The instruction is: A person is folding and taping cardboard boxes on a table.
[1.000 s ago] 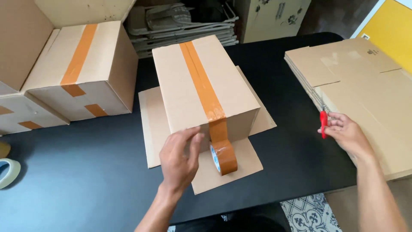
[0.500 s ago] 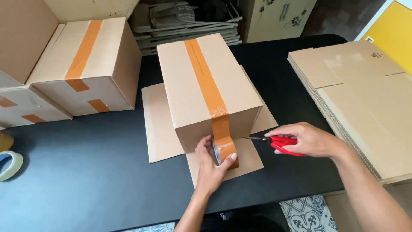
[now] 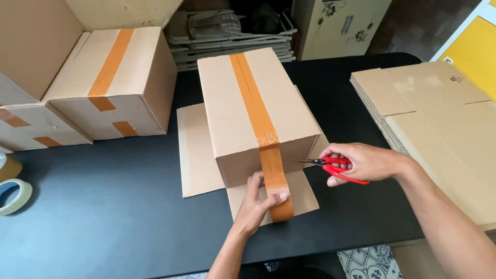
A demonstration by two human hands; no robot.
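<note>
A cardboard box (image 3: 243, 103) stands on the black table (image 3: 103, 217) with a strip of brown tape (image 3: 253, 108) running along its top and down its near face. My left hand (image 3: 258, 204) holds the tape roll at the strip's lower end, low against the box's flap, with the thumb pressed on the tape. My right hand (image 3: 364, 163) grips red-handled scissors (image 3: 330, 166); their dark blades point left, close to the tape at the box's near right edge.
Two taped cardboard boxes (image 3: 111, 82) stand at the left, with an open flap above them. A stack of flat cardboard sheets (image 3: 439, 124) lies at the right. Rolls of tape (image 3: 13, 194) sit at the left edge. Folded items lie behind the table.
My right hand has brought the scissors from the flat cardboard stack over to the tape. My left hand has pulled the roll lower down the box's near face.
</note>
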